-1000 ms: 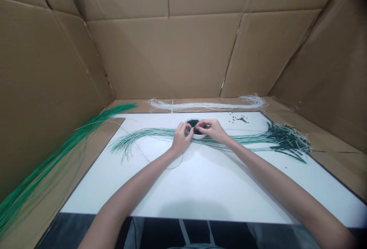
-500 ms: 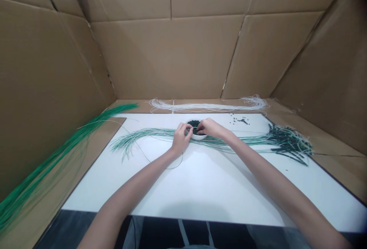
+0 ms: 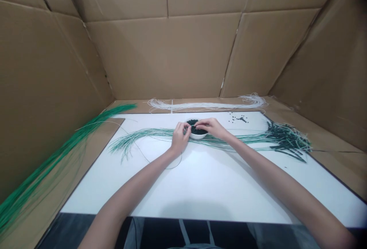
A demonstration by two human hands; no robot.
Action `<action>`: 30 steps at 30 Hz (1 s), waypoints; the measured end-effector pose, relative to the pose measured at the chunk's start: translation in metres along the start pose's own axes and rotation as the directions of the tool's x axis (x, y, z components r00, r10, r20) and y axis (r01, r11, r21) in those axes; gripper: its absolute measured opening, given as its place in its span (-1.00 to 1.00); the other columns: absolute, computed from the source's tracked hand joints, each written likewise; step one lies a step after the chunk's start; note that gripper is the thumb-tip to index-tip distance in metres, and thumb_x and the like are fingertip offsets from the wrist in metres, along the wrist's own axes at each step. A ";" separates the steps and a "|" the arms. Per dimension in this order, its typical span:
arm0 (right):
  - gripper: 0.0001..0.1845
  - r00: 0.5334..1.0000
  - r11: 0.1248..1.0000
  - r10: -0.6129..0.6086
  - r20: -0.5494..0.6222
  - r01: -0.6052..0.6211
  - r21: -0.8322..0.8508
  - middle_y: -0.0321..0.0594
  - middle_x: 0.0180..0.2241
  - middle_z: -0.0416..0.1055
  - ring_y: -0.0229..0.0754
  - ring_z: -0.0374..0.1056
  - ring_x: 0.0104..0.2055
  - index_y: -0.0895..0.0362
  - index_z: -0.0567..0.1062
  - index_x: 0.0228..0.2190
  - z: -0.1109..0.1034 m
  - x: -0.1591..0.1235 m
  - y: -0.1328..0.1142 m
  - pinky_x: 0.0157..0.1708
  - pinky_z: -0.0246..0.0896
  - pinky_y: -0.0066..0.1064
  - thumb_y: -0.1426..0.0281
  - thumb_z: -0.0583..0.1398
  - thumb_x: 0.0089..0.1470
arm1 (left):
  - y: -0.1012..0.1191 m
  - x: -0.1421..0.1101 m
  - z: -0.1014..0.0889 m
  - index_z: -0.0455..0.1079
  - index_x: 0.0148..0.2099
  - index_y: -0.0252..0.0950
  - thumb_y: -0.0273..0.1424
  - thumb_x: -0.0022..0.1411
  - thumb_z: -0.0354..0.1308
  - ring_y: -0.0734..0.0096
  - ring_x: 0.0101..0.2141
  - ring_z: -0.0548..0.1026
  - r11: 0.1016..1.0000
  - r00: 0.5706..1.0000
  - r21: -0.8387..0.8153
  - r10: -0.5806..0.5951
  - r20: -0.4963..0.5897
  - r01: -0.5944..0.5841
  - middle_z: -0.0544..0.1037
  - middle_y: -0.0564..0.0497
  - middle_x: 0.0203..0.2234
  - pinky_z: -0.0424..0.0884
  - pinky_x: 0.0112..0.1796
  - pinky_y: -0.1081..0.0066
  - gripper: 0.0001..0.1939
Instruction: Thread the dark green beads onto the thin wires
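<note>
A small white bowl full of dark green beads stands at the middle of the white board. My left hand is at the bowl's left side, thumb and forefinger pinched on a thin strand. That strand loops away to the left over the board and under my forearm. Over the right part of the bowl, my right hand is closed in a pinch close to the strand's tip. Whether a bead sits in its fingertips is too small to tell. Behind both wrists lies a bundle of thin green strands.
Dark beaded ends of the bundle spread at the right. A thick green strand bundle runs along the left edge. White strands lie at the back, and loose beads are scattered behind the bowl. Cardboard walls surround the board.
My right hand has risen slightly out of the beads, and its fingers now reach further left, toward my left fingertips. The left hand keeps its pinch. The view has shifted slightly.
</note>
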State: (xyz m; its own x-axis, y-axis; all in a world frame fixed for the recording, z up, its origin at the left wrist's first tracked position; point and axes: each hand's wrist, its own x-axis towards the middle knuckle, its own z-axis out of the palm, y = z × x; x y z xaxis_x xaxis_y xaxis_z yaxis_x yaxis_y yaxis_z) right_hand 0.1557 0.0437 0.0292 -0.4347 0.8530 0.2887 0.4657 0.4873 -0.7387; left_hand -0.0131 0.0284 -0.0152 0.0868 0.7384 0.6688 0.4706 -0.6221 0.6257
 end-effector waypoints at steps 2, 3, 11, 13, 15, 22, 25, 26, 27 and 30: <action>-0.70 1.000 0.997 0.021 -0.008 -0.021 0.078 -0.18 -0.37 0.47 -0.16 0.36 -0.31 0.18 0.51 -0.37 0.000 -0.003 0.000 -0.26 0.21 -0.37 0.27 0.13 -0.10 | 0.001 0.000 0.000 0.24 -0.34 -0.30 -0.40 0.17 -0.06 0.53 -0.43 0.30 1.000 1.000 0.000 0.007 -0.002 -0.007 0.32 0.04 -0.45 0.23 -0.39 0.51 -0.90; -0.69 0.999 0.993 0.035 -0.010 -0.033 0.111 -0.17 -0.38 0.47 -0.16 0.36 -0.32 0.19 0.51 -0.36 0.000 -0.004 0.000 -0.26 0.22 -0.37 0.26 0.13 -0.11 | 0.002 0.000 -0.001 0.24 -0.34 -0.29 -0.40 0.17 -0.06 0.53 -0.43 0.29 1.000 1.000 -0.001 0.015 -0.001 -0.015 0.32 0.04 -0.45 0.23 -0.39 0.51 -0.90; -0.64 0.997 0.974 0.078 0.002 -0.077 0.214 -0.17 -0.42 0.47 -0.17 0.36 -0.32 0.21 0.50 -0.35 -0.001 -0.005 -0.001 -0.21 0.21 -0.35 0.20 0.11 -0.10 | 0.004 0.000 -0.002 0.24 -0.34 -0.29 -0.41 0.18 -0.07 0.52 -0.45 0.29 0.999 0.999 0.000 0.051 0.007 -0.051 0.32 0.03 -0.46 0.22 -0.41 0.50 -0.90; -0.64 0.997 0.976 0.075 0.007 -0.075 0.206 -0.17 -0.41 0.48 -0.17 0.36 -0.31 0.20 0.51 -0.36 -0.001 -0.005 -0.001 -0.20 0.20 -0.35 0.20 0.11 -0.10 | 0.004 0.000 -0.002 0.24 -0.33 -0.29 -0.40 0.18 -0.07 0.52 -0.45 0.29 0.999 0.999 -0.001 0.052 0.005 -0.052 0.32 0.04 -0.46 0.22 -0.41 0.50 -0.90; -0.65 0.997 0.977 0.076 0.009 -0.076 0.200 -0.17 -0.41 0.48 -0.16 0.36 -0.30 0.20 0.51 -0.37 -0.001 -0.006 -0.001 -0.20 0.20 -0.35 0.20 0.12 -0.11 | 0.004 -0.001 -0.001 0.24 -0.33 -0.28 -0.40 0.18 -0.07 0.51 -0.44 0.29 0.999 0.999 -0.001 0.051 0.005 -0.051 0.32 0.03 -0.46 0.22 -0.40 0.50 -0.90; -0.67 0.998 0.975 0.068 -0.012 -0.064 0.213 -0.17 -0.40 0.49 -0.12 0.37 -0.29 0.19 0.53 -0.38 0.000 -0.007 0.000 -0.20 0.21 -0.32 0.21 0.15 -0.13 | 0.004 -0.001 -0.001 0.23 -0.32 -0.28 -0.39 0.19 -0.09 0.52 -0.43 0.29 0.999 0.999 -0.011 0.049 0.018 -0.049 0.32 0.04 -0.46 0.23 -0.38 0.51 -0.89; -0.66 0.998 0.971 0.063 -0.001 -0.061 0.232 -0.16 -0.37 0.49 -0.11 0.37 -0.27 0.19 0.52 -0.37 0.000 -0.007 -0.001 -0.19 0.22 -0.30 0.22 0.15 -0.13 | 0.003 -0.001 -0.001 0.23 -0.32 -0.28 -0.40 0.19 -0.09 0.52 -0.43 0.29 0.999 0.999 -0.010 0.049 0.025 -0.048 0.32 0.04 -0.45 0.23 -0.37 0.51 -0.89; -0.66 0.998 0.970 0.062 0.001 -0.061 0.236 -0.16 -0.36 0.48 -0.11 0.37 -0.27 0.20 0.52 -0.36 0.000 -0.007 -0.001 -0.18 0.22 -0.30 0.22 0.15 -0.13 | 0.003 0.000 -0.001 0.23 -0.32 -0.28 -0.39 0.19 -0.09 0.52 -0.42 0.29 0.999 0.999 -0.010 0.046 0.025 -0.046 0.32 0.04 -0.45 0.23 -0.37 0.51 -0.89; -0.66 0.998 0.969 0.062 0.003 -0.061 0.238 -0.16 -0.36 0.48 -0.11 0.37 -0.26 0.20 0.52 -0.36 0.000 -0.007 -0.001 -0.17 0.22 -0.30 0.21 0.15 -0.13 | 0.003 0.000 -0.001 0.23 -0.32 -0.28 -0.39 0.19 -0.09 0.52 -0.42 0.29 0.999 0.999 -0.009 0.044 0.024 -0.043 0.32 0.04 -0.45 0.23 -0.36 0.51 -0.89; -0.64 0.998 0.970 0.066 0.004 -0.065 0.236 -0.15 -0.34 0.48 -0.11 0.37 -0.24 0.20 0.53 -0.36 0.000 -0.007 -0.003 -0.15 0.21 -0.30 0.20 0.15 -0.12 | 0.003 0.000 -0.001 0.23 -0.32 -0.28 -0.39 0.19 -0.09 0.51 -0.41 0.30 0.999 0.999 -0.006 0.042 0.019 -0.041 0.32 0.04 -0.45 0.23 -0.36 0.50 -0.88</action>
State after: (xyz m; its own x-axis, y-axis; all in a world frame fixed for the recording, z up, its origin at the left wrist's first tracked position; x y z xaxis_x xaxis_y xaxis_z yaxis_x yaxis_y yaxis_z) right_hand 0.1570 0.0364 0.0295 -0.4062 0.8826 0.2368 0.2978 0.3729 -0.8788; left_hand -0.0122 0.0262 -0.0133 0.1232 0.7167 0.6864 0.4610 -0.6538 0.6000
